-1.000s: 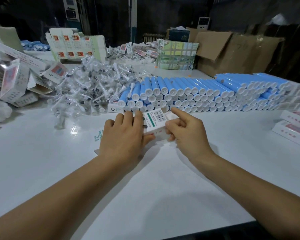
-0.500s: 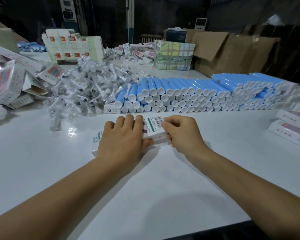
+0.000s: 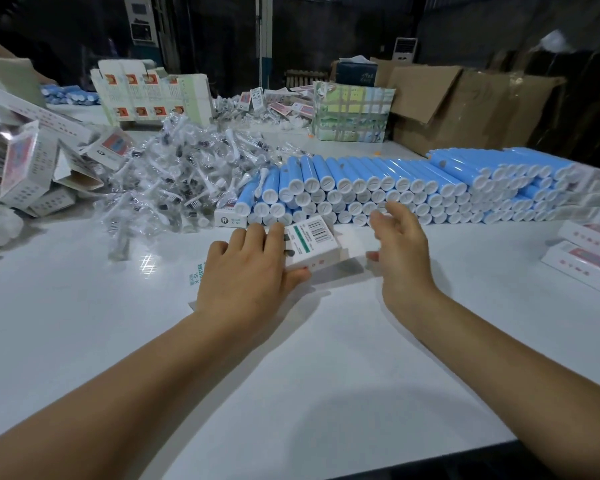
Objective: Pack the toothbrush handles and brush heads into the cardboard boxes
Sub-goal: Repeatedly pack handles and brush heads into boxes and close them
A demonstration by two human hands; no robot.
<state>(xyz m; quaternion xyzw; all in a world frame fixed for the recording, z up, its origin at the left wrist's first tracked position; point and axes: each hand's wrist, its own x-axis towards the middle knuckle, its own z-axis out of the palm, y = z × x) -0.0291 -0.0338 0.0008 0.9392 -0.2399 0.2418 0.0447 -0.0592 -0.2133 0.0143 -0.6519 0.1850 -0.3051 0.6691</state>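
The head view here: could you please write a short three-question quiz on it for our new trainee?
1. True or false: the right hand grips the barcoded box.
2. Which hand holds that box? A) left hand B) right hand
3. Fill in: the stacked handles are ____ with white end caps.

Key: 1 false, it hovers open beside the box; 2 A; 3 blue.

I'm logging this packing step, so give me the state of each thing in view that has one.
small box: lying on the table, end closed, held
left hand: gripping the small box
right hand: open, off the box
blue handles: stacked, unpacked
brush heads: heaped, bagged
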